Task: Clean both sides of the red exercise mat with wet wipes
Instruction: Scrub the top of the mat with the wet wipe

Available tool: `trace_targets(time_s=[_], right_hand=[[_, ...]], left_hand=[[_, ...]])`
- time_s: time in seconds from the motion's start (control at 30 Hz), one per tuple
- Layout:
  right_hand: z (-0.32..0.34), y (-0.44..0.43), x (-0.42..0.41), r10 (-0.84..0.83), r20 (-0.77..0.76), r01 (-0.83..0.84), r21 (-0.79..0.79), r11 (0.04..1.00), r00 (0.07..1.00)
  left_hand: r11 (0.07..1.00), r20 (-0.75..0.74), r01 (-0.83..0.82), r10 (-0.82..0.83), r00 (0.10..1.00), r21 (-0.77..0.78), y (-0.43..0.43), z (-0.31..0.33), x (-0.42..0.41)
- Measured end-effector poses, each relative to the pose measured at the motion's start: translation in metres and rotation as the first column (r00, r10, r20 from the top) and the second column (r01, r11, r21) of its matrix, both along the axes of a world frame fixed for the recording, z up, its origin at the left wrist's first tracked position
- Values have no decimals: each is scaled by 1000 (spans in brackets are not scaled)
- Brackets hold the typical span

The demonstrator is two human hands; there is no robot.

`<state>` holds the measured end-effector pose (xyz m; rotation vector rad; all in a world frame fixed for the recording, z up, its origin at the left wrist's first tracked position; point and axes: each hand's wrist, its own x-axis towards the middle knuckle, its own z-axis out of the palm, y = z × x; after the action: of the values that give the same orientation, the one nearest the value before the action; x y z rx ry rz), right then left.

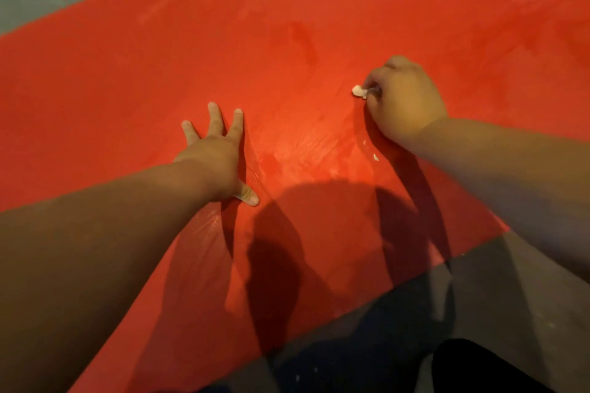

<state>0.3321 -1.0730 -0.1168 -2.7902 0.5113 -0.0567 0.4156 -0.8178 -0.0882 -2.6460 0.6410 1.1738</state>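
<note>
Head view, nearest at the bottom: some dark clothing (479, 370) of the person, over the grey floor (526, 313). Just beyond runs the near edge of the red exercise mat (287, 51), which lies flat on the floor & crosses most of the pic diagonally. Shadows of both arms, w/ a round one between them, fall on the near part of the mat. The left hand (212, 156) rests palm-down on the mat, its fingers (214, 115) straight & spread, gripping nothing; the thumb points to the right. Btw the two hands the surface shines w/ streaks. A few white crumbs (376, 157) lie on the mat just beside the right wrist. Further up, the right hand (404, 102) is on the mat as a fist, fingers curled tight around a wet wipe (358, 91). Only a small white end of it sticks out at the left side of the fist. The mat's far right part has a bright glare. At top left, beyond the far edge, is grey floor w/ pale marks.
</note>
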Motion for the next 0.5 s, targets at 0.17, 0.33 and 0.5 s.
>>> trace_targets(time_s=[0.17, 0.33, 0.5], right_hand=[[-1, 74, -29, 303, -36, -293, 167, 942, 952], [2, 89, -44, 525, -41, -510, 183, 840, 850], [4, -5, -24, -42, -47, 40, -30, 999, 998]], left_hand=[[1000, 17, 9, -9, 1000, -2, 1, 0, 0], [1000, 24, 13, -13, 1000, 1, 1, 0, 0], [1000, 24, 13, -13, 1000, 1, 0, 0, 0]])
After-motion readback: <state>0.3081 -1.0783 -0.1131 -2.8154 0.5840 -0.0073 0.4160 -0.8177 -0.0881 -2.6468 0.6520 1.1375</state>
